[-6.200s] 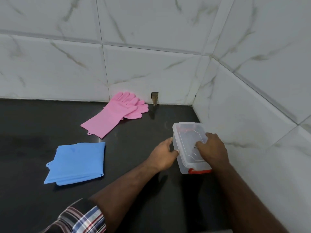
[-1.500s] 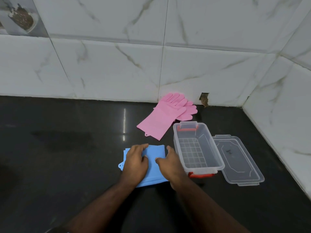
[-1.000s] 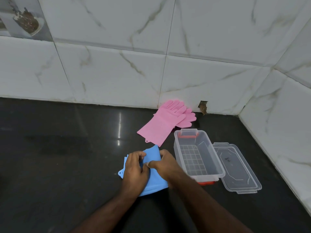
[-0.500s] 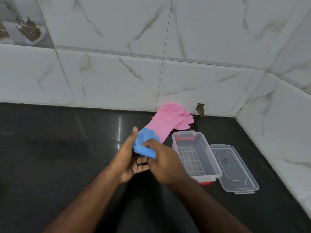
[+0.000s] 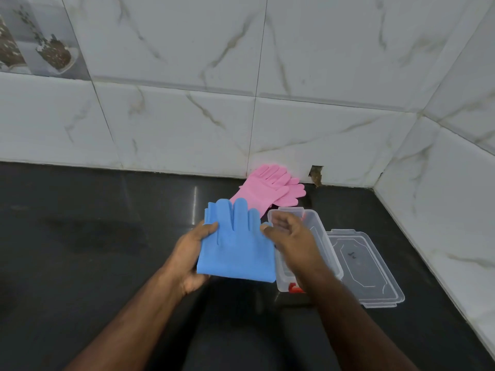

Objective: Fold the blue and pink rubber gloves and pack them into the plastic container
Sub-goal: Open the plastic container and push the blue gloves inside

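On the left, the blue gloves [image 5: 237, 247] are held above the dark counter [image 5: 88, 263] by the left hand [image 5: 187, 259], whose thumb is pinched over their left edge with the fingers curled beneath. The bundle is seen folded, its finger ends pointing away toward the wall. Just to its right, the right hand [image 5: 290, 243] is raised with fingers loosely spread beside the gloves' right edge; whether the rubber is actually touched cannot be told, the hand being blurred.

Behind, the pink gloves [image 5: 270, 188] are laid flat against the wall, not yet folded. Further right, the plastic container [image 5: 318, 236] is stood open, its lid [image 5: 369, 269] laid alongside.

For a tidy pack, the blue bundle is best folded once more and kept pressed flat, since rubber is likely to spring open, then lowered lengthwise into the container.
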`<state>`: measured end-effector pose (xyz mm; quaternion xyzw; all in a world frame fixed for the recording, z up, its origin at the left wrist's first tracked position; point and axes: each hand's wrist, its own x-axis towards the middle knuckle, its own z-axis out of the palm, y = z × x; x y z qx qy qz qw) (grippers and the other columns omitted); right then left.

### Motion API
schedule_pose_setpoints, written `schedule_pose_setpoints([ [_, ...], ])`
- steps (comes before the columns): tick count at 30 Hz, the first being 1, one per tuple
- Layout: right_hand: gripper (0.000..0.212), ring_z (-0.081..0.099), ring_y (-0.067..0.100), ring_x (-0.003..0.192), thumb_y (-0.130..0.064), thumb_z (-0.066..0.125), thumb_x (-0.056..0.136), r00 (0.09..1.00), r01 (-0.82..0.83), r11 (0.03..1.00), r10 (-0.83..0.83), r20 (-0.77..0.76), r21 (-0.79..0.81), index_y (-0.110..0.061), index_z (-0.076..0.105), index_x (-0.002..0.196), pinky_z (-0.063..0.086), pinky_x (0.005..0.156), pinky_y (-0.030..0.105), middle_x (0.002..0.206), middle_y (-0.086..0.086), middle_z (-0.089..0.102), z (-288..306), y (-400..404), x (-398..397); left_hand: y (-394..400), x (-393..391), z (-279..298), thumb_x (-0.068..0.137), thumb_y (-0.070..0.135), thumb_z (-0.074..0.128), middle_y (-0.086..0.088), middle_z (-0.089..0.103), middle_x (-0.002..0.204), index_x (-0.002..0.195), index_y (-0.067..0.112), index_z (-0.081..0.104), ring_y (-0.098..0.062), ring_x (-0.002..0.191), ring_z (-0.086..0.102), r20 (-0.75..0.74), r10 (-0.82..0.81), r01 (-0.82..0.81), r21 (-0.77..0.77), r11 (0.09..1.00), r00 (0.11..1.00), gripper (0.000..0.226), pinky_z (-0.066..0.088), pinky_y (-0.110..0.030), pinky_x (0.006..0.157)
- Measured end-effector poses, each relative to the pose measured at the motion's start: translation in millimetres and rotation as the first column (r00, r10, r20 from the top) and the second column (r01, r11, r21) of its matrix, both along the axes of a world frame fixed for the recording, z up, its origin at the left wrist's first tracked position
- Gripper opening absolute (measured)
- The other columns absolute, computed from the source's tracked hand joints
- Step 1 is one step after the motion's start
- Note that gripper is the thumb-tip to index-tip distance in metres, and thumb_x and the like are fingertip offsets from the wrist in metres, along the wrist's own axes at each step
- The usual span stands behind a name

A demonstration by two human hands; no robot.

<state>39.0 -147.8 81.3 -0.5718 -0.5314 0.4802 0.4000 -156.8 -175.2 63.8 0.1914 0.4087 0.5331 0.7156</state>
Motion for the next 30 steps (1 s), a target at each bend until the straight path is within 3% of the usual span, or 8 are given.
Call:
schedule_pose_setpoints([
  [3,0.046,0.066,0.027,0.112,-0.04,0.071,0.087,0.882,-0.177,0.926,-0.001,-0.471,-0.334,-0.021,0.062,0.128,0.05,0.1,0.05,0.125,0.005,0.069,-2.6,-1.1,13.3,-0.4,12.2,2.5,0.096,0.022,0.055,-0.017,0.068,0.127,0.132,0.02,0.062,-0.038,0.112,0.066,0.075,-0.061,0.06,0.015,0.998,0.995,0.037,0.05,-0.055,0.096],
  [6,0.047,0.057,0.037,0.124,-0.041,0.06,0.095,0.607,-0.448,0.823,-0.005,-0.794,-0.348,-0.016,0.061,0.133,0.036,0.11,0.059,0.135,0.016,0.06,-3.1,-12.9,21.4,0.8,27.4,-0.6,0.096,0.022,0.055,-0.018,0.066,0.131,0.136,0.02,0.058,-0.04,0.12,0.062,0.087,-0.096,0.095,0.013,0.995,0.992,0.041,0.048,-0.057,0.101],
  [7,0.044,0.059,0.037,0.122,-0.038,0.058,0.096,0.576,-0.461,0.824,-0.006,-0.817,-0.331,-0.014,0.061,0.133,0.037,0.109,0.059,0.134,0.017,0.061,-4.7,-12.5,25.3,0.3,32.1,-1.6,0.097,0.022,0.054,-0.018,0.066,0.131,0.137,0.02,0.057,-0.04,0.121,0.062,0.071,-0.108,0.107,0.018,0.994,0.992,0.041,0.049,-0.057,0.1],
  [11,0.031,0.069,0.033,0.106,-0.019,0.068,0.09,0.891,-0.145,0.966,0.034,-0.452,-0.214,-0.017,0.064,0.12,0.051,0.094,0.06,0.12,0.014,0.07,-15.2,0.6,43.1,0.8,45.0,-0.8,0.098,0.02,0.054,-0.016,0.07,0.123,0.133,0.018,0.059,-0.037,0.11,0.069,-0.078,-0.12,0.124,0.038,0.992,0.99,0.035,0.058,-0.05,0.084],
  [15,0.031,0.068,0.023,0.101,-0.022,0.07,0.083,0.998,0.023,0.997,-0.018,-0.065,0.068,-0.029,0.063,0.112,0.055,0.09,0.051,0.11,0.0,0.07,-15.0,11.9,59.4,5.9,62.1,4.2,0.102,0.021,0.053,-0.011,0.074,0.117,0.128,0.017,0.059,-0.032,0.107,0.071,-0.283,-0.141,0.16,0.045,0.986,0.949,0.027,0.054,-0.061,0.092],
  [19,0.034,0.061,0.009,0.101,-0.014,0.064,0.09,0.978,-0.013,0.968,-0.039,0.204,0.25,-0.027,0.058,0.121,0.048,0.087,0.031,0.111,-0.01,0.063,-19.0,23.1,81.5,15.5,79.5,9.9,0.102,0.027,0.054,-0.005,0.076,0.108,0.121,0.02,0.057,-0.022,0.092,0.076,-0.533,-0.173,0.214,0.016,0.977,0.828,0.02,0.063,-0.048,0.072],
  [26,0.038,0.058,0.017,0.093,-0.019,0.055,0.095,0.852,-0.11,0.965,-0.031,0.523,0.236,-0.026,0.049,0.132,0.043,0.079,0.031,0.11,0.0,0.065,-24.1,39.5,95.0,46.7,98.2,12.5,0.1,0.028,0.057,-0.006,0.068,0.112,0.119,0.017,0.052,-0.022,0.091,0.073,-0.803,-0.186,0.311,-0.001,0.95,0.565,0.022,0.064,-0.046,0.066],
  [30,0.042,0.06,0.026,0.107,-0.021,0.049,0.096,0.757,-0.14,0.972,-0.018,0.654,0.188,-0.024,0.044,0.138,0.048,0.089,0.041,0.119,0.005,0.064,-27.8,48.9,94.4,61.2,110.7,11.6,0.099,0.027,0.058,-0.005,0.062,0.109,0.12,0.015,0.05,-0.018,0.085,0.07,-0.891,-0.163,0.338,-0.011,0.941,0.424,0.025,0.063,-0.037,0.057],
])
